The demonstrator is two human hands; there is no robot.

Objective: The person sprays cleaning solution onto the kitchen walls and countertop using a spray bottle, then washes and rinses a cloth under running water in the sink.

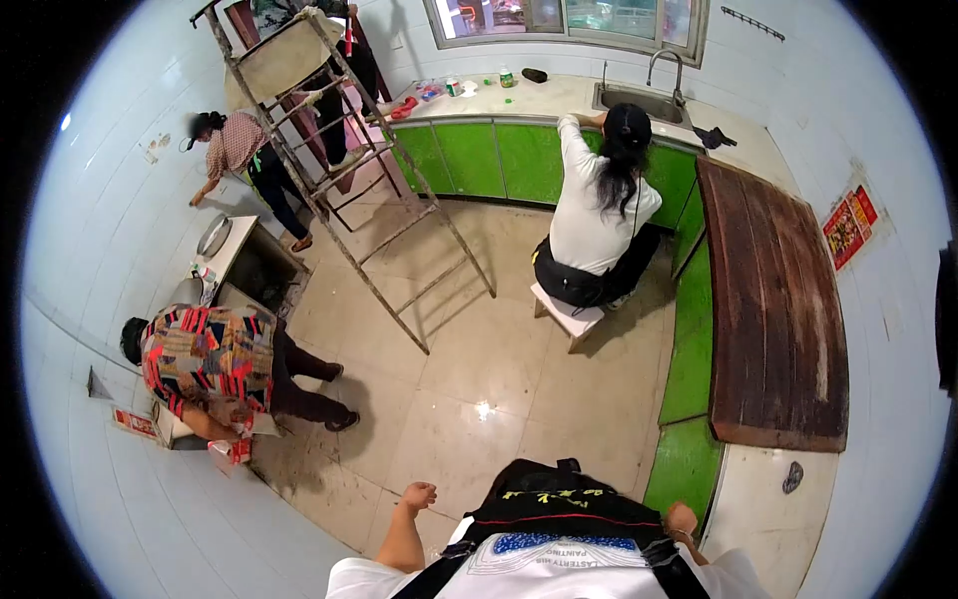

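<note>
Apparently only standing ready, with left fingers (425, 493) curled narrow around nothing visible, right fingers (681, 516) likewise curled, contents impossible to tell, green cabinet door (685, 465) near and wooden board (776, 314) farther ahead, needing forward reach for contact.

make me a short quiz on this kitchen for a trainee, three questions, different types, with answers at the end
1. True or false: the ladder lies on its side.
2. Multiple choice: the person in white at the counter sits on:
A. a bucket
B. a stool
C. a crate
3. Short answer: which of the camera wearer's hands, the left hand or the right hand, is nearer the green cupboards?

Key:
1. False; it stands upright.
2. B.
3. The right hand.
</note>
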